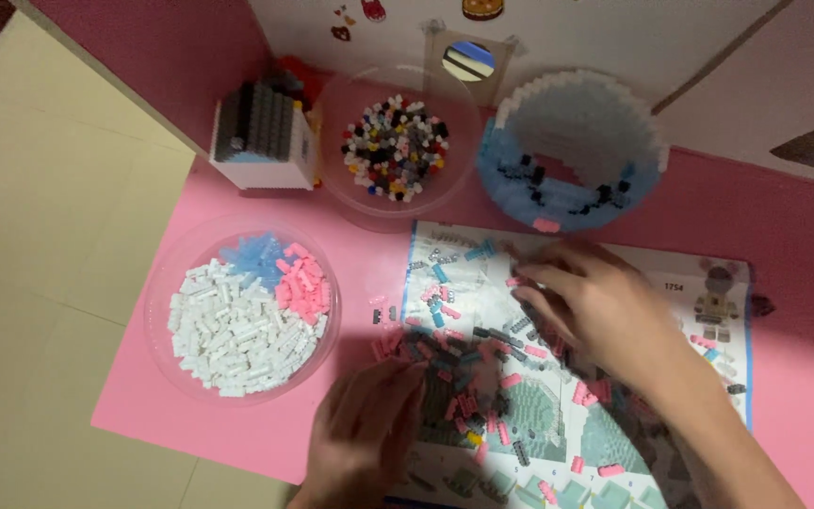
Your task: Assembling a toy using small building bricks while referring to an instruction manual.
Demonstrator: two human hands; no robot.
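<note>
A heap of small pink, grey and blue building bricks (468, 363) lies scattered on an instruction sheet (454, 269) spread over a pink mat (190, 396). My left hand (365, 429) rests flat at the near left edge of the heap, fingers spread and touching the bricks. My right hand (586, 306) lies over the far right part of the heap, fingertips pointing left onto the bricks; it is blurred, and whether it pinches a brick is hidden. A round, partly built pale blue and white brick model (572, 141) stands just beyond my right hand.
A clear round dish (167, 283) at the left holds white, pink and blue bricks. Another clear bowl (336, 179) at the back holds mixed dark and coloured bricks. A small grey and white brick block (261, 132) stands at the back left. Pale floor lies left of the mat.
</note>
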